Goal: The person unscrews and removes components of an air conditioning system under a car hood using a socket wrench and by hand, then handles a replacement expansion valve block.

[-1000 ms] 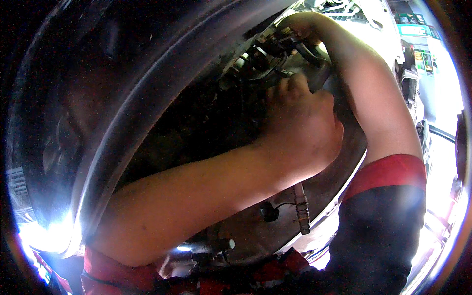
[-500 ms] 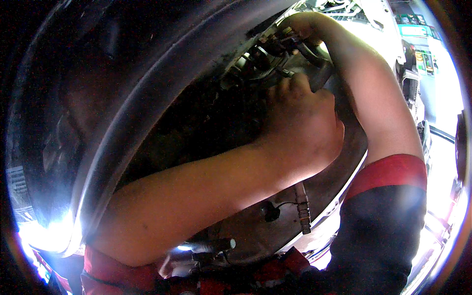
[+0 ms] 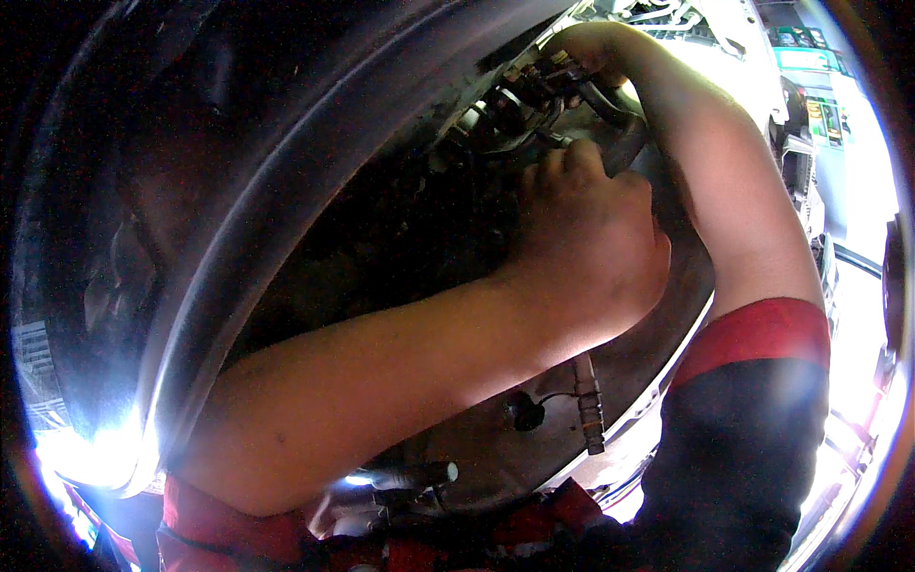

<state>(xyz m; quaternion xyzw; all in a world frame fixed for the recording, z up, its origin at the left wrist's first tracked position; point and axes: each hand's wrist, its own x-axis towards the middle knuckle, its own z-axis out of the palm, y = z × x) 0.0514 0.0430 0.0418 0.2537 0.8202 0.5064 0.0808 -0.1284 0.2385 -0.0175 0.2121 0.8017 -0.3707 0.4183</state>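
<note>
Grip of the left hand (image 3: 598, 234) is curled, contents hidden; whether the right hand (image 3: 593, 48) holds anything, I cannot tell. Between them runs a dark curved hose (image 3: 610, 109); blind, dim reaching could cause a slip.

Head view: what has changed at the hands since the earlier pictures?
Barely anything: the left hand sits very slightly farther right in the picture, perhaps only from camera motion, with its fingers still curled. No grasp or release shows, though what the fingertips touch is hidden. The right hand stays up by the dark curved hose; the ribbed rod still hangs below the left wrist.
</note>
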